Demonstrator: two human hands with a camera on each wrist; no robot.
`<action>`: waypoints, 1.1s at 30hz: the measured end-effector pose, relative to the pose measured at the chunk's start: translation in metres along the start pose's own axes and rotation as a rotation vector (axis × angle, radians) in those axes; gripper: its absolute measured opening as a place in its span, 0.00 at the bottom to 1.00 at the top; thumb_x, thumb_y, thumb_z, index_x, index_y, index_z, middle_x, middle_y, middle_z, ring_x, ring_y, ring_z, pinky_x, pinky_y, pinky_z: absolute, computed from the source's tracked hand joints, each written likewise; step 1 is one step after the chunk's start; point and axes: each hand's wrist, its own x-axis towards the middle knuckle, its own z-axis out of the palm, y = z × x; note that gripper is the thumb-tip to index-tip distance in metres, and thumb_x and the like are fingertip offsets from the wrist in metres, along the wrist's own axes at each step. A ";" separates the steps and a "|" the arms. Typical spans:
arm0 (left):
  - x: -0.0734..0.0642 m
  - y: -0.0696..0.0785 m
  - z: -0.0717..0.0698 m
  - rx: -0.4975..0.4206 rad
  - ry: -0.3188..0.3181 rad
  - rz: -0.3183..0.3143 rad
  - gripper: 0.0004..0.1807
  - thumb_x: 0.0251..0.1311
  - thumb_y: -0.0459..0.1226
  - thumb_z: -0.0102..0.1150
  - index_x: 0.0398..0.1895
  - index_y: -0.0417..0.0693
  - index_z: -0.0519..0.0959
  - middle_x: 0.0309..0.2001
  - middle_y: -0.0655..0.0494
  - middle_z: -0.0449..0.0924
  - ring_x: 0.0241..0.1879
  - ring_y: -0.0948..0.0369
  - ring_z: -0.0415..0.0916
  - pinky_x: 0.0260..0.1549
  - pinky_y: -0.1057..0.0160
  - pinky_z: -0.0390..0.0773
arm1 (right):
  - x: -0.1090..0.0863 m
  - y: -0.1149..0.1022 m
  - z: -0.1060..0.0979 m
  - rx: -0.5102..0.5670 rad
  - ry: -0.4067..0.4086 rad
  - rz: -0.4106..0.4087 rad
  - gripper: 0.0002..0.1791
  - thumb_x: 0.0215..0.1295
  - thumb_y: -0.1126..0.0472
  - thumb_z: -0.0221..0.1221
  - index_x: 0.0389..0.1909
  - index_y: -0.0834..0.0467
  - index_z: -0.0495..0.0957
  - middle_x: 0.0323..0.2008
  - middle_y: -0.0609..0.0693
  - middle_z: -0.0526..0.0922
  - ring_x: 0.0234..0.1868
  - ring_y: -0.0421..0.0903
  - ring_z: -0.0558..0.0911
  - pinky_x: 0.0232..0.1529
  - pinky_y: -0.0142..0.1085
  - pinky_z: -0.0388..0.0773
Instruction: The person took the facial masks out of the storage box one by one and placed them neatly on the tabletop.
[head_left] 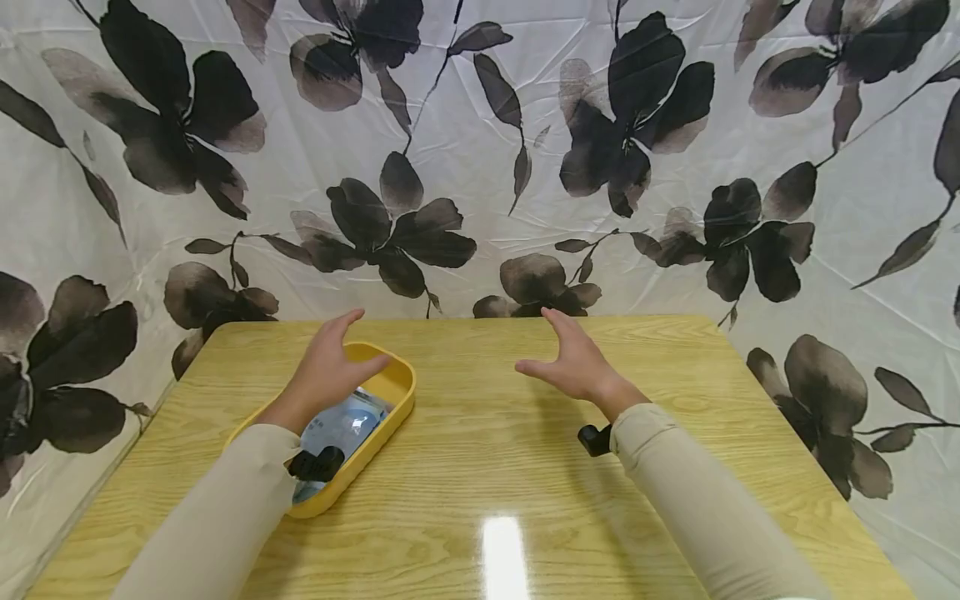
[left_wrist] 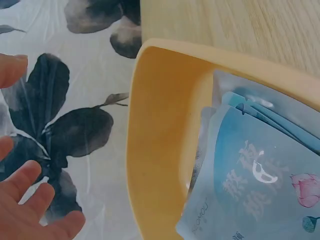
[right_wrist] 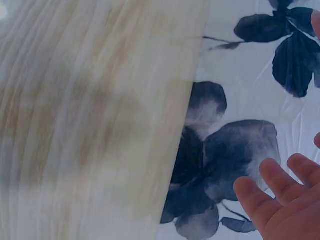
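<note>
My left hand (head_left: 333,367) hovers over a yellow basket (head_left: 405,392), thumb and fingers spread apart with nothing between them. Inside the basket lie several light-blue and silver flat sachets (left_wrist: 260,170), printed with pale characters and a pink lotus; in the head view the left hand and wrist hide part of them. To the right, my right hand (head_left: 573,358) is held above the wooden table, its thumb and fingers likewise spread and holding nothing. In the right wrist view the fingers (right_wrist: 282,185) are apart from one another.
The basket stands on the left part of a wood-grain table (head_left: 480,433). Behind the table's far edge hangs a white cloth (head_left: 525,242) with dark flowers, which also runs along both sides. Each wrist wears a black camera mount (head_left: 594,440). Light glares off the near tabletop.
</note>
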 end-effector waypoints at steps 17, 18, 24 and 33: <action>-0.037 -0.013 -0.008 -0.022 0.058 -0.057 0.46 0.64 0.52 0.62 0.79 0.43 0.53 0.75 0.35 0.50 0.71 0.34 0.48 0.61 0.27 0.54 | -0.007 -0.008 0.013 0.118 -0.010 -0.046 0.53 0.60 0.43 0.68 0.79 0.58 0.50 0.75 0.59 0.57 0.70 0.61 0.63 0.65 0.57 0.64; -0.039 -0.013 -0.008 -0.024 0.059 -0.063 0.47 0.64 0.52 0.62 0.79 0.42 0.53 0.75 0.34 0.50 0.71 0.34 0.48 0.61 0.27 0.54 | -0.007 -0.008 0.014 0.126 -0.009 -0.048 0.53 0.60 0.43 0.68 0.79 0.57 0.50 0.75 0.59 0.57 0.70 0.61 0.63 0.65 0.57 0.64; -0.051 -0.017 -0.008 -0.047 0.058 -0.126 0.49 0.64 0.55 0.62 0.79 0.43 0.51 0.76 0.34 0.47 0.72 0.33 0.46 0.60 0.26 0.54 | -0.008 -0.011 0.020 0.149 -0.007 -0.068 0.52 0.60 0.44 0.68 0.79 0.56 0.52 0.75 0.57 0.57 0.71 0.59 0.63 0.65 0.57 0.64; -0.070 -0.031 -0.008 -0.065 0.081 -0.172 0.49 0.65 0.55 0.61 0.80 0.42 0.49 0.75 0.32 0.47 0.72 0.32 0.46 0.60 0.26 0.54 | -0.012 -0.016 0.025 0.221 -0.012 -0.093 0.52 0.61 0.48 0.69 0.79 0.55 0.51 0.75 0.57 0.57 0.71 0.60 0.62 0.66 0.57 0.64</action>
